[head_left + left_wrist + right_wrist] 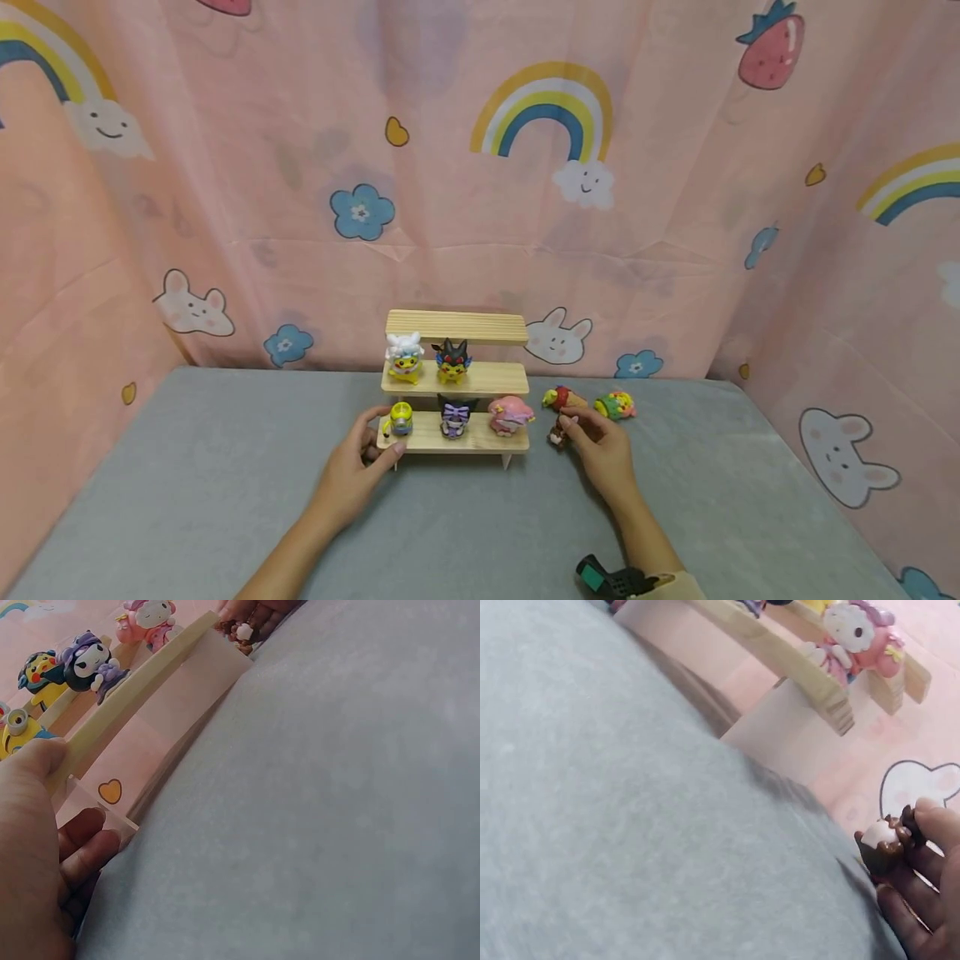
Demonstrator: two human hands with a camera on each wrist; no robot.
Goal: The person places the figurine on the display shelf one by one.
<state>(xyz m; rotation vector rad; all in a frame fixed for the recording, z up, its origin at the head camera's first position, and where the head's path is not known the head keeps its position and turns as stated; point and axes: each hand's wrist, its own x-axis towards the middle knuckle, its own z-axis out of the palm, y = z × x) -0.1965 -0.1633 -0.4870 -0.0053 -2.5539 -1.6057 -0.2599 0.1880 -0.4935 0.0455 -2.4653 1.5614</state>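
A three-tier wooden display shelf (480,444) stands on the grey cloth. My left hand (352,467) grips the left end of its lowest tier, thumb above the board and fingers below, beside a yellow minion figurine (402,419). On that tier also stand a purple-and-black figurine (454,418) and a pink figurine (510,416). Right of the shelf, my right hand (603,450) pinches a small brown figurine (883,844) with a white part between thumb and fingers. In the head view, the fingers partly hide this figurine.
The middle tier holds a white-hooded yellow figurine (405,360) and a black-hooded one (453,362). Behind my right hand lie a red-and-tan figurine (564,398) and a green-and-yellow one (615,405). A pink patterned curtain (450,275) hangs behind the table.
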